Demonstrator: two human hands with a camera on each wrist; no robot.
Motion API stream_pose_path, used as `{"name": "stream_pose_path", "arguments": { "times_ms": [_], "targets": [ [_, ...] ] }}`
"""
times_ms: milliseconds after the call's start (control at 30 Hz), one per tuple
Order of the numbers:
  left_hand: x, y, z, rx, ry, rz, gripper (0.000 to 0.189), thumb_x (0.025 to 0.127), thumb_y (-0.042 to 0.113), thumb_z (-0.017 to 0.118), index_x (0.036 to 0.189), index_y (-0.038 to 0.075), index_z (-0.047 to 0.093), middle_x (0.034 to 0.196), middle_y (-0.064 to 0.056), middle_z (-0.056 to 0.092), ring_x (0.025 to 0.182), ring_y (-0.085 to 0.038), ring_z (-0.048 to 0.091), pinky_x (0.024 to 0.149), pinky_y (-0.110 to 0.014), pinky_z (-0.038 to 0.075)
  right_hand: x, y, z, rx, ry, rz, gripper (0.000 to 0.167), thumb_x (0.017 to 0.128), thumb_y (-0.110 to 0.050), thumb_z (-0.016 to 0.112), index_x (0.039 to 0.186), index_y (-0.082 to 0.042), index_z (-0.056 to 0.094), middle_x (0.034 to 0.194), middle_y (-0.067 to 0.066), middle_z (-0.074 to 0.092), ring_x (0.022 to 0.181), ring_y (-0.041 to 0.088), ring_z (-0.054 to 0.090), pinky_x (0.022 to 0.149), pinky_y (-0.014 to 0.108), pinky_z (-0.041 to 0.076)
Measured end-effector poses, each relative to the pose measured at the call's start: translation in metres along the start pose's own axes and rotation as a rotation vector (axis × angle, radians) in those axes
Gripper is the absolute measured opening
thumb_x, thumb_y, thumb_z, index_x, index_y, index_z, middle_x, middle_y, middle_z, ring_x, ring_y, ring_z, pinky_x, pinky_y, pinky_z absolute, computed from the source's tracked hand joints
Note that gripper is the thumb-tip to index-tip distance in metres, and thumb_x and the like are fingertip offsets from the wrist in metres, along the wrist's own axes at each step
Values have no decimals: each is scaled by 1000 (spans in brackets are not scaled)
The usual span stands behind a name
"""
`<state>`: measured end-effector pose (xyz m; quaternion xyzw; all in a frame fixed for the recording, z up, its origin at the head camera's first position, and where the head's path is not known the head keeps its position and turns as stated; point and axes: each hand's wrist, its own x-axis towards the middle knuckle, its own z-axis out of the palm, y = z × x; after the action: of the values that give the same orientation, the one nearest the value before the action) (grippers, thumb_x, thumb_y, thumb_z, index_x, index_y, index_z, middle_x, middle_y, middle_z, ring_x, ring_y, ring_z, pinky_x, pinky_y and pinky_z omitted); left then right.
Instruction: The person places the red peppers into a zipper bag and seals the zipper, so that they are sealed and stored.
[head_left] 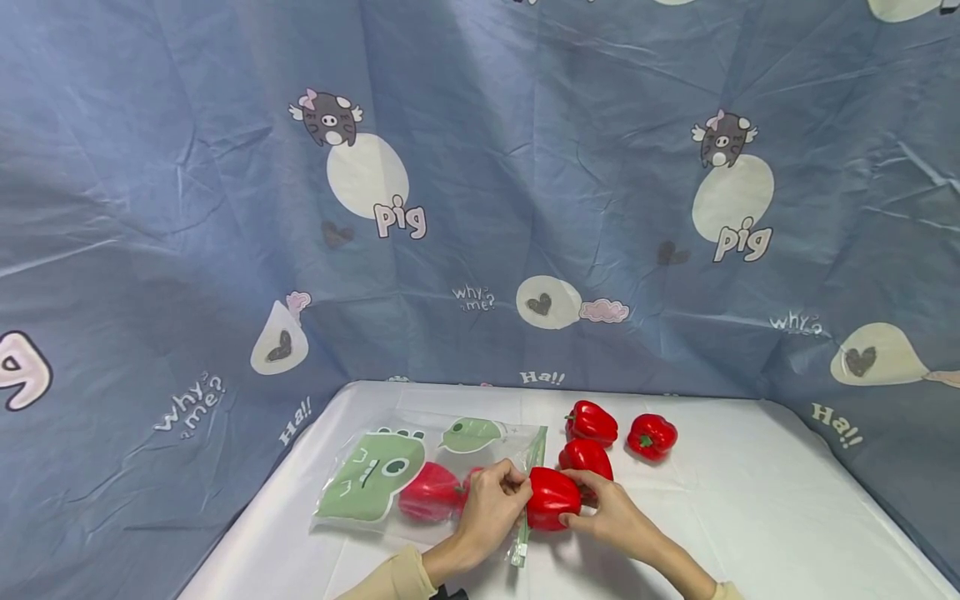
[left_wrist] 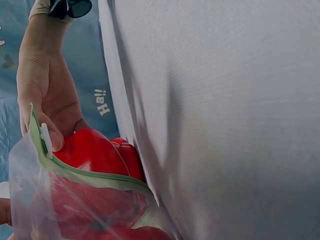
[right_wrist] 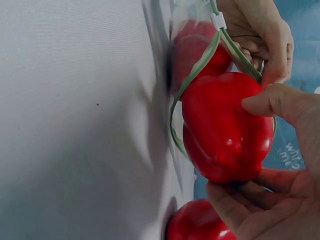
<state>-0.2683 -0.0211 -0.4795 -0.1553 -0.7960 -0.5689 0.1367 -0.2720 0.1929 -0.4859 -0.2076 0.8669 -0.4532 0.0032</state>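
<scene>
Both occupied: my right hand [head_left: 611, 518] curves thumb and fingers round a glossy red bell pepper [head_left: 553, 498], held at the open mouth of a clear plastic zip bag [head_left: 367, 477]; my left hand [head_left: 491, 507] pinches its green rim [head_left: 537, 448]. Bagged red peppers [head_left: 429, 493] lie inside. Beyond, three loose red peppers [head_left: 592, 423] rest on white tablecloth [head_left: 750, 500].
</scene>
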Motion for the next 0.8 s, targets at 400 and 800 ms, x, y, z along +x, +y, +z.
{"name": "stream_pose_path", "arguments": {
  "times_ms": [400, 800],
  "targets": [
    [0, 0, -1, -56, -27, -3, 6, 82, 3, 65, 77, 7, 64, 59, 3, 60, 39, -2, 51, 36, -25, 48, 3, 6, 3, 15, -21, -8, 63, 79, -22, 77, 132, 1, 52, 124, 16, 62, 104, 28, 66, 86, 36, 56],
    [0, 1, -1, -59, -34, -15, 8, 83, 4, 64, 77, 10, 63, 60, 1, 62, 39, -5, 53, 38, -26, 49, 7, 4, 7, 35, -57, -44, 66, 80, -21, 75, 134, 6, 49, 132, 22, 56, 108, 30, 65, 87, 32, 56]
  ]
}}
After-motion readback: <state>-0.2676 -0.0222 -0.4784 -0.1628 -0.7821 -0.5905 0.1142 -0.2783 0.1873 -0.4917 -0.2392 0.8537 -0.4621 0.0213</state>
